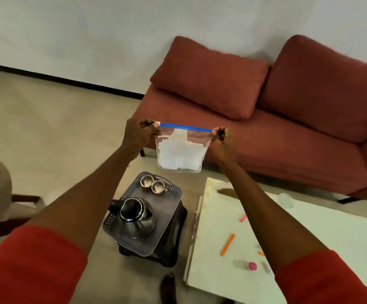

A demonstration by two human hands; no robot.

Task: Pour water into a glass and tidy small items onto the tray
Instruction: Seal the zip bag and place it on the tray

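I hold a clear zip bag [181,150] with a blue seal strip up in front of me, white contents inside. My left hand [139,133] pinches its top left corner and my right hand [222,137] pinches its top right corner. Below the bag, a grey tray [169,213] sits on a dark stool and carries a steel kettle [135,218] and two glasses [152,184]. On the white table [309,233] to the right lie an orange stick [227,244], a pink piece [243,218] and a pink round cap [252,266].
A red sofa [266,128] with two cushions stands behind the table against the white wall. A clear lid-like disc [285,199] lies at the table's far edge. Beige floor spreads to the left. A foot [168,286] shows near the bottom.
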